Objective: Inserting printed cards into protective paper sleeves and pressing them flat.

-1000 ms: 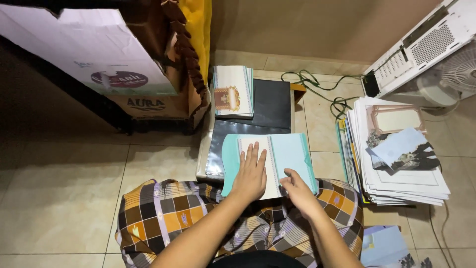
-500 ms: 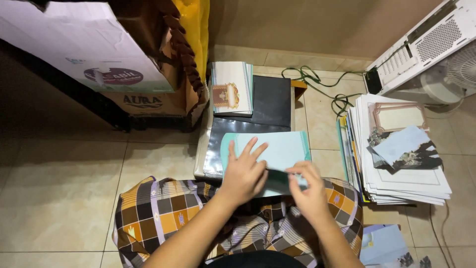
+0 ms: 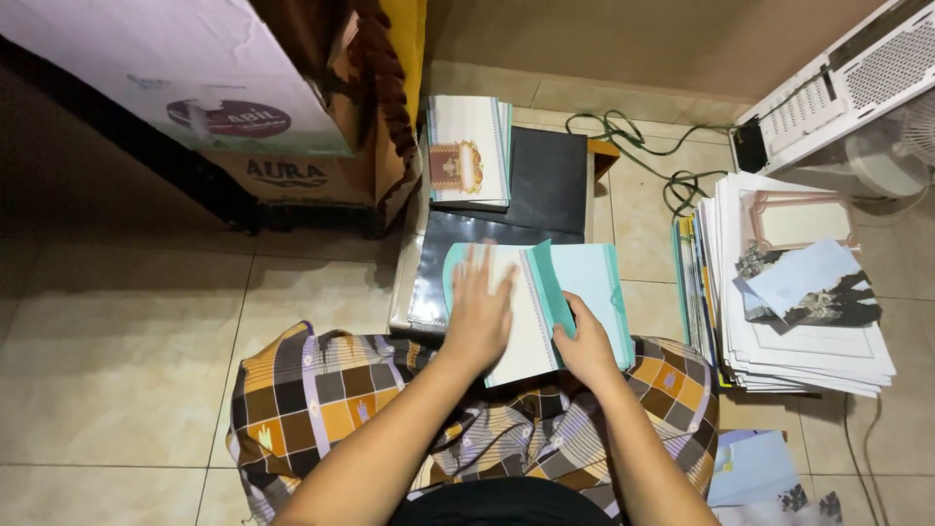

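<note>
We see our left hand [image 3: 479,317] lying flat with fingers spread on the white inside of a teal folded card [image 3: 541,302], pressing it down. Our right hand [image 3: 585,343] is closed on the card's lower right part, thumb on top, where a teal flap stands up between the two hands. The card rests across our lap, on a checked cloth [image 3: 312,390] in orange, brown and purple, and its far edge overlaps a black plastic sheet [image 3: 458,248] lying on the tiled floor [image 3: 146,341].

Beyond that sheet sits a small stack of white cards [image 3: 467,146] with a brown and gold ornament, resting on a dark folder [image 3: 550,180]. To our right is a tall pile of papers [image 3: 799,321], topped with a pale pink frame-printed sheet and a light blue envelope. A green cable [image 3: 633,131] loops on the floor behind it, near a white appliance [image 3: 838,83]. To the left, a cardboard box [image 3: 195,88] stands close to the cards.
</note>
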